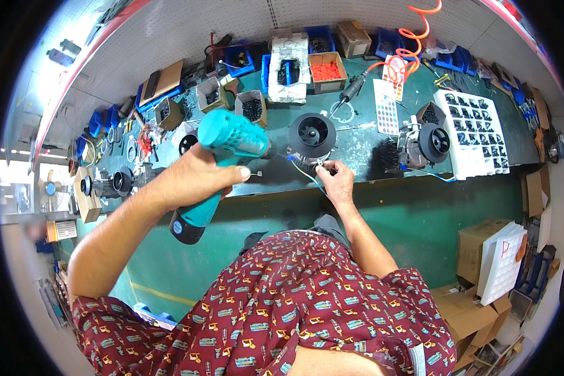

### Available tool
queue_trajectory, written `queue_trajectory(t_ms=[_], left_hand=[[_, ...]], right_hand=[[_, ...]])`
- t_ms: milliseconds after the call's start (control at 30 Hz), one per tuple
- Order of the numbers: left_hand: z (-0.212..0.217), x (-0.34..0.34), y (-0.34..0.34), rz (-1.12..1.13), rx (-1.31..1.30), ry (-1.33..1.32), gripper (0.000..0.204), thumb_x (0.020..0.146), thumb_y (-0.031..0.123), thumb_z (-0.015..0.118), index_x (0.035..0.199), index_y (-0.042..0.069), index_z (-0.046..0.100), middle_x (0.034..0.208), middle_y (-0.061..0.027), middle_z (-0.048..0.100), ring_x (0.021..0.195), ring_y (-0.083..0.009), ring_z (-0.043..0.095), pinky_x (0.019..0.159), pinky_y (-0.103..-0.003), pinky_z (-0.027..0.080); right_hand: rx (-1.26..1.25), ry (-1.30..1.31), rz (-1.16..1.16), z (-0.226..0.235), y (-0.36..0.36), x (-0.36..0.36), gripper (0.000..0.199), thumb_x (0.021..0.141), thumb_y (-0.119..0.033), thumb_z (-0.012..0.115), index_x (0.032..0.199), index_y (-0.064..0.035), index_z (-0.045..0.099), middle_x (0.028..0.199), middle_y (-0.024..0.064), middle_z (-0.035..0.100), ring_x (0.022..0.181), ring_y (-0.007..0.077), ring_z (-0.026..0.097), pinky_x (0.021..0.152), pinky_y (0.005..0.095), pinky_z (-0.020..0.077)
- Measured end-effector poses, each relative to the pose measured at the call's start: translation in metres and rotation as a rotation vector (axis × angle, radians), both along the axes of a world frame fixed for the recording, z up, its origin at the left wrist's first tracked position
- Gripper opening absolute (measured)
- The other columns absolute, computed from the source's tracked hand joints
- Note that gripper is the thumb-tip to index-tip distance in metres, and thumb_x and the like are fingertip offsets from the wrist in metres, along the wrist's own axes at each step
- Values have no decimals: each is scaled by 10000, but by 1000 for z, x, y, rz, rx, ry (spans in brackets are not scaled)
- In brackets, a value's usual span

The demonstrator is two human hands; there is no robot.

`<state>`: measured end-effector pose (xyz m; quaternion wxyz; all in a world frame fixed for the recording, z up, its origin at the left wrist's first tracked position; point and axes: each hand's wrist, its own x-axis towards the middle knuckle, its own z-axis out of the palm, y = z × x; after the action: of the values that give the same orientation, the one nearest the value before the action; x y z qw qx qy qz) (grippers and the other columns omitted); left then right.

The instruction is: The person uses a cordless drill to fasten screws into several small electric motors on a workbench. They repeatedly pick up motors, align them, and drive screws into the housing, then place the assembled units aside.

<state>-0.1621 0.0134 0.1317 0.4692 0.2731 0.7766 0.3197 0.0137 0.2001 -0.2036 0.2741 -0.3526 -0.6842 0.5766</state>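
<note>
At the far left of the workbench point(370, 161) we see a fan unit with a round dark mouth point(123, 181). Next comes the left hand point(200, 177), its fingers wrapped around the grip of a teal power tool point(233, 135), the thumb lying along the near side. The tool is held above the bench's front edge: we note that its head has its long axis running nearly across the view, nose pointing right and slightly toward the wearer, while the grip slants down and left to a dark base. Just right of the nose, near the bench's front edge, we find the central fan unit point(313, 134), its round black mouth facing up toward the camera, with a blue and white cable point(308, 175) trailing from its near side. The right hand point(338, 182) touches the near edge of this unit, thumb and forefinger bent toward each other; we cannot tell whether they pinch a part. Farther right we observe a coiled orange hose point(411, 32) at the back, another fan unit point(433, 143), its mouth tilted rightward, and a white compartmented tray point(453, 164) just beside it.
</note>
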Motion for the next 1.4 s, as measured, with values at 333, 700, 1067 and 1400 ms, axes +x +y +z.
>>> queue_trajectory(t_ms=[333, 700, 1067, 1400], left_hand=[[-43, 11, -52, 62, -52, -108, 476, 933, 161, 745, 1381, 101, 596, 1002, 0, 646, 792, -85, 569, 698, -285, 506], [-93, 42, -84, 102, 171, -44, 438, 914, 109, 745, 1339, 83, 643, 1130, 14, 667, 1028, -100, 587, 901, -295, 505], [-108, 47, -86, 256, 230, -182, 396, 904, 94, 727, 1292, 79, 649, 1124, -27, 694, 870, -110, 632, 787, -312, 553], [-113, 45, -85, 262, 240, -208, 412, 903, 78, 725, 1304, 65, 634, 1144, -57, 697, 859, -127, 642, 772, -318, 558]], right_hand=[[-1257, 422, 168, 32, 28, 33, 349, 923, 31, 546, 1265, 96, 576, 1050, 161, 667, 921, 230, 696, 807, 350, 632], [-1142, 364, 112, 47, 27, 34, 392, 939, 9, 657, 1311, 77, 553, 1151, 200, 702, 991, 275, 735, 820, 342, 648], [-1215, 368, 98, 37, 30, 33, 169, 987, -139, 676, 1116, -32, 661, 966, 86, 714, 854, 187, 716, 680, 283, 611], [-1201, 377, 112, 41, 24, 26, 213, 972, -163, 697, 1138, -31, 679, 873, 27, 677, 753, 137, 664, 654, 288, 587]])
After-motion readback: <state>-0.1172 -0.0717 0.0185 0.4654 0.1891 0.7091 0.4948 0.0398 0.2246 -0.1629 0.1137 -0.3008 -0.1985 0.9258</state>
